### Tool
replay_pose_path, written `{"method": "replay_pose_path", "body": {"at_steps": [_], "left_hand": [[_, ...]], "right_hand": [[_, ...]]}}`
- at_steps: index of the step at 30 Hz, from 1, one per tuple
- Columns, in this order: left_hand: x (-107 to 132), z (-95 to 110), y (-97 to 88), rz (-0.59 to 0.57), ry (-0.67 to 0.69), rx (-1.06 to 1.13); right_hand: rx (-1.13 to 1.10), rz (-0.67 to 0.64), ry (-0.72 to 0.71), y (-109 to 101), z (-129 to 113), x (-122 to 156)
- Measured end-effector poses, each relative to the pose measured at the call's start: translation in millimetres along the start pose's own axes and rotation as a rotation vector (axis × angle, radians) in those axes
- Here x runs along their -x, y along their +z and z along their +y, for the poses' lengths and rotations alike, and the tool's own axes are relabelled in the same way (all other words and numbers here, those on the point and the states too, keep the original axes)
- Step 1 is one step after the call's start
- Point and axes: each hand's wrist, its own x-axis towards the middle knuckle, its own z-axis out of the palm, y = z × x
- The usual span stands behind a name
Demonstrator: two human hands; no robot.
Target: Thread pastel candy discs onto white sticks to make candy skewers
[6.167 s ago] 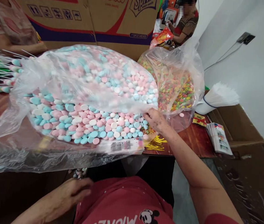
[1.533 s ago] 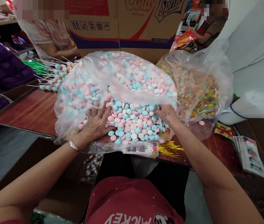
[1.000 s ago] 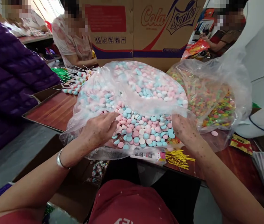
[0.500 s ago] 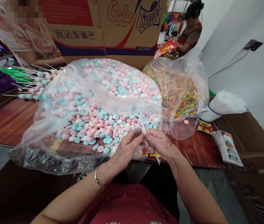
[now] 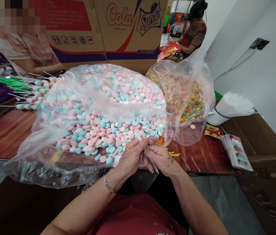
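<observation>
While thin white sticks [image 5: 155, 167] are pinched between the nearly closed fingers of both hands, left hand [image 5: 131, 155] and right hand [image 5: 161, 158], near the front edge of the desk [image 5: 216, 158] and beside the candies [image 5: 101, 132], a light, even grip is advised, with the ends aligned so that 0 are dropped. Their exact count cannot be told.

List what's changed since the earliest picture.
The right hand let go of the pastel candy bag and drew back toward the red shirt; the left hand rose from beside the shirt to meet it. White sticks are now held between both hands. The ring-candy bag and Cola box stayed put.
</observation>
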Motion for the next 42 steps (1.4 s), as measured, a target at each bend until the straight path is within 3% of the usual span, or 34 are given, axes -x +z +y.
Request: {"method": "replay_pose_path", "body": {"at_steps": [3, 6, 8, 11, 14, 17, 20, 23, 25, 28, 31, 34, 39, 42], "left_hand": [[3.1, 22.6, 1.0, 0.151, 0.289, 0.092], [6.8, 36.4, 7.6, 0.145, 0.41, 0.183], [10.5, 31.6, 17.1, 0.14, 0.362, 0.238], [18.6, 11.2, 33.1, 0.131, 0.211, 0.286], [25.4, -1.2, 37.5, 0.079, 0.125, 0.271], [29.4, 0.8, 25.8, 0.061, 0.067, 0.179], [33.9, 1.6, 7.1, 0.083, 0.006, 0.028], [40.1, -5.0, -8.5, 0.088, -0.052, -0.088], [44.7, -7.4, -16.4, 0.097, -0.062, -0.13], [51.1, 0.3, -26.2, 0.124, -0.02, -0.203], [53.7, 17.0, -34.1, 0.206, 0.158, -0.316], [49.0, 25.8, -38.7, 0.256, 0.275, -0.413], [34.5, 2.9, -36.9, 0.056, 0.008, -0.52], [31.0, -14.4, -33.9, 0.029, -0.067, -0.475]], "right_hand": [[0.111, 0.203, -0.13, 7.0, 6.8, 13.8], [0.052, 0.579, -0.424, 25.0, 16.3, 22.0], [0.005, 0.732, -0.554, 40.7, 23.7, 20.9], [0.006, 0.824, -0.557, 59.4, 31.8, 17.7], [0.089, 0.857, -0.57, 52.1, 26.9, 23.5], [0.347, 0.96, -0.565, -1.4, 6.8, 33.4], [0.8, 1.016, -0.307, -88.2, -14.5, 33.7], [0.864, 0.978, -0.219, -164.8, -20.8, 22.1], [0.877, 0.956, -0.195, -195.5, -15.3, 11.2], [0.895, 0.915, -0.187, -213.9, -2.5, -1.5], [0.942, 0.915, -0.187, -212.2, 0.6, -2.1], [0.981, 0.944, -0.154, -194.3, -9.7, 8.9], [0.876, 0.872, -0.207, -134.5, -26.5, 23.5], [0.431, 0.704, -0.25, -95.7, -28.4, 20.8]]}}
